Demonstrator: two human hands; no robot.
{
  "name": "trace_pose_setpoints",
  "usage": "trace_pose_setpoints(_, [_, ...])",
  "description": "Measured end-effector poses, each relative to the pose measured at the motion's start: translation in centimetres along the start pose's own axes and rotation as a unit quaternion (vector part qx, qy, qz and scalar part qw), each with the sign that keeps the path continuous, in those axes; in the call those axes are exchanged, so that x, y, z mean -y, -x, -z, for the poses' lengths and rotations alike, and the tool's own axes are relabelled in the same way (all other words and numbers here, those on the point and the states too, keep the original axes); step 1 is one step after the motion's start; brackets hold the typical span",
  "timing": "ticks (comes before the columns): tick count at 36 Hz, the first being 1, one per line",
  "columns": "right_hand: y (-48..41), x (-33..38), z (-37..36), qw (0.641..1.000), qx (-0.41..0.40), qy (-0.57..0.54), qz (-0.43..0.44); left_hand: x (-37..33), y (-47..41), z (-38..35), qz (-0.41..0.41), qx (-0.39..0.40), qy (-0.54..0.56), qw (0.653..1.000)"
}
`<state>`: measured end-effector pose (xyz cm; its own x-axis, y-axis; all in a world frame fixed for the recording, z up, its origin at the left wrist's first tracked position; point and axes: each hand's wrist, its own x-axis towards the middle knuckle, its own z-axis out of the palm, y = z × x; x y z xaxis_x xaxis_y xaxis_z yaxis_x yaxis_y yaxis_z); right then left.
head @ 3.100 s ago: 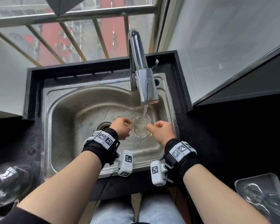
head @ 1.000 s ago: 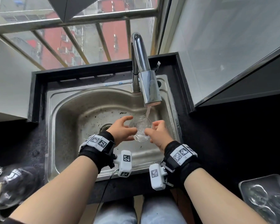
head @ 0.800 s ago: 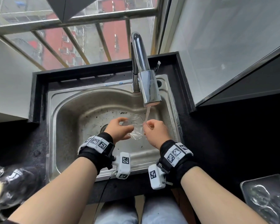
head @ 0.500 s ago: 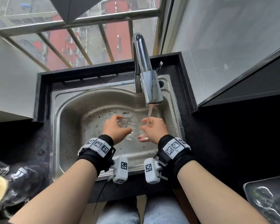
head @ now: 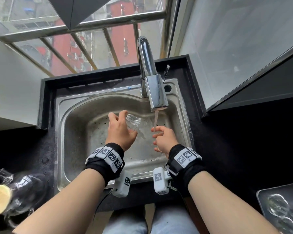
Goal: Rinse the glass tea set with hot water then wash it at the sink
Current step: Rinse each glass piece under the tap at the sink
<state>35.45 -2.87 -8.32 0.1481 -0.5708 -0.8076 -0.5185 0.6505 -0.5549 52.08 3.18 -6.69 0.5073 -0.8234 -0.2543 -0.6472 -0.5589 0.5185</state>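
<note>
The glass teacup [head: 133, 122] is held over the sink [head: 62, 135] basin, just left of the water stream [head: 156, 118] and clear of it. It is gripped by the left hand [head: 119, 132], with fingers curled round its wall. Its long axis is tilted, with the mouth apparently turned up and toward the faucet [head: 156, 93] — clear glass makes this uncertain. The right hand [head: 165, 139] is loosely spread and holds nothing, and the stream falls on its fingers. For a good rinse, the mouth should be brought under the stream and the cup turned slowly — wet glass is likely slippery.
</note>
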Motion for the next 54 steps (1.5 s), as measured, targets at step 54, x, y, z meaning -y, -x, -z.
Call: trace_pose_setpoints(54, [2.5,3.1,-1.0,0.948,-0.171,0.250,0.097,-0.5,0.2,0.6,0.168,0.278,0.339,0.883])
